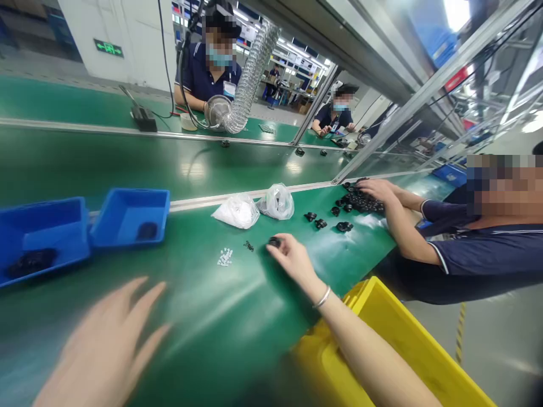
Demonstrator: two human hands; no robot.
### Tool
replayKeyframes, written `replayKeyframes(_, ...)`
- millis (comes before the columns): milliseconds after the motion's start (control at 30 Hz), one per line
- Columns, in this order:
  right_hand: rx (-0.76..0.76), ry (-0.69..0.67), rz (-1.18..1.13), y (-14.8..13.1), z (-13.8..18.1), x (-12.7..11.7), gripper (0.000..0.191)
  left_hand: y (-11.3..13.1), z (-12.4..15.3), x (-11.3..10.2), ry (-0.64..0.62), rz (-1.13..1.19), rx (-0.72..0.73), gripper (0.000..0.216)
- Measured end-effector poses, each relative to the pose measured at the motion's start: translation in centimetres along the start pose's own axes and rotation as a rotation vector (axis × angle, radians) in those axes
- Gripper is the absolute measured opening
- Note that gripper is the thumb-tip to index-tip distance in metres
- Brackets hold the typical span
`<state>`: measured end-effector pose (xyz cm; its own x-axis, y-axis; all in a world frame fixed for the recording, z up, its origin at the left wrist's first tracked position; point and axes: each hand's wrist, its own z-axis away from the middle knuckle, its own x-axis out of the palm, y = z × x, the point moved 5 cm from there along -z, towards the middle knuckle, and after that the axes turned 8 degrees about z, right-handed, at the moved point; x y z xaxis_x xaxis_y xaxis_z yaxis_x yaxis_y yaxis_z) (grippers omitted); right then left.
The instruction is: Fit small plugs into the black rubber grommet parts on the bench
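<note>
My right hand [292, 257], with a silver bangle at the wrist, pinches a small round black part [274, 242] over the green work surface [203, 316]. My left hand [112, 333] is spread with fingers apart at the lower left, blurred and holding nothing. Between the hands lie a little heap of small white pieces [224, 257] and a few tiny dark pieces [249, 246]. Behind them stand a clear bag of white pieces [238, 211] and another clear bag [277, 202] whose contents I cannot make out.
Two blue bins [131, 195] with dark parts stand at the left. A yellow crate [407, 333] sits below my right forearm. At right, a co-worker's hands [377, 189] touch a pile of black parts [360, 202]. A conveyor [127, 161] runs behind a metal rail.
</note>
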<state>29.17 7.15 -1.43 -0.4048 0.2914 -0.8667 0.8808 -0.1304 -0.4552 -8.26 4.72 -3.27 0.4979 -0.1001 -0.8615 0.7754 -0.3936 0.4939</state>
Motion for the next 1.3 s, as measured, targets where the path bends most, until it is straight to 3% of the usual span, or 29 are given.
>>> replayKeyframes(67,0.103,0.06,0.011,4.6,-2.3,-1.1,0.044,-1.7,0.5,0.0,-0.013,-0.148,-0.041,0.063)
replayKeyframes(167,0.22,0.128,0.018,9.7,-5.6,-2.6,0.049,-2.7,1.3,0.6,-0.088,-0.195,-0.073,0.055)
replayKeyframes(267,0.335,0.218,0.009,12.3,-8.1,-4.3,0.059,-2.3,1.3,0.7,-0.096,-0.15,-0.095,0.051)
replayKeyframes(333,0.377,0.28,-0.004,12.4,-9.1,-5.0,0.066,-2.0,0.7,0.6,-0.106,-0.119,-0.114,0.049)
replayKeyframes(433,0.337,0.333,-0.033,9.8,-8.9,-5.1,0.063,-1.3,-0.4,0.3,-0.138,-0.051,-0.123,0.042)
replayKeyframes(533,0.185,0.259,-0.082,4.3,-6.0,-3.3,0.042,0.0,-1.3,0.2,-0.155,0.059,-0.091,0.035)
replayKeyframes(600,0.066,0.106,-0.131,0.1,-3.2,-1.0,0.031,1.1,-1.6,0.4,-0.179,0.179,-0.046,0.03)
replayKeyframes(700,-0.165,-0.29,-0.241,-5.7,0.6,3.2,0.025,2.6,-1.7,0.7,-0.201,0.387,-0.06,0.027)
replayKeyframes(767,-0.231,-0.347,-0.192,-7.9,1.7,4.7,0.024,3.0,-1.6,0.7,-0.204,0.506,-0.145,0.03)
replayKeyframes(900,-0.25,-0.285,-0.12,-9.1,1.2,5.7,0.023,3.2,-1.2,0.3,-0.211,0.791,-0.283,0.033)
replayKeyframes(1133,-0.259,-0.294,-0.124,-8.9,1.5,6.0,0.017,4.2,-1.2,0.2,-0.297,1.517,-0.417,0.042)
replayKeyframes(1300,-0.26,-0.328,-0.166,-8.7,1.5,5.9,0.013,5.0,-1.0,-0.1,-0.34,1.852,-0.508,0.032)
